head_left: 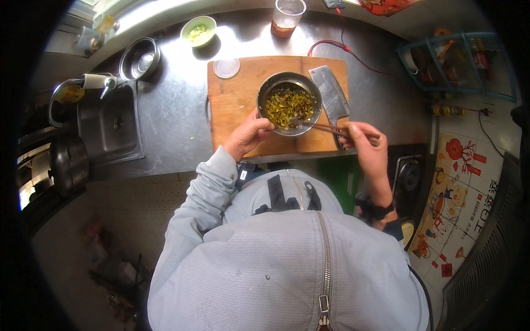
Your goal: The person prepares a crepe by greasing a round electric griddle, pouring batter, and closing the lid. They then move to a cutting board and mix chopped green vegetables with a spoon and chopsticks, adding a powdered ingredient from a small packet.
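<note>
A round metal bowl (263, 91) stands on the wooden cutting board (232, 105), holding a chopped yellow-green and dark mixture (287, 106). My left hand (249, 135) grips the bowl's near left rim, thumb over the edge. In my right hand (367, 146) is a pair of brown chopsticks (330, 128), their tips down in the mixture at the bowl's near side. Right of the bowl a cleaver (330, 95) lies flat on the board, its handle partly behind the chopsticks and my right hand. A clear round lid (227, 68) rests at the board's far left.
Behind the board are a pale green bowl (198, 32) of chopped pieces and a clear plastic cup (287, 19) with reddish contents. A metal pan (139, 59) sits beside the sink (108, 124) on the left. A blue rack (458, 65) and a stove burner (408, 175) are on the right.
</note>
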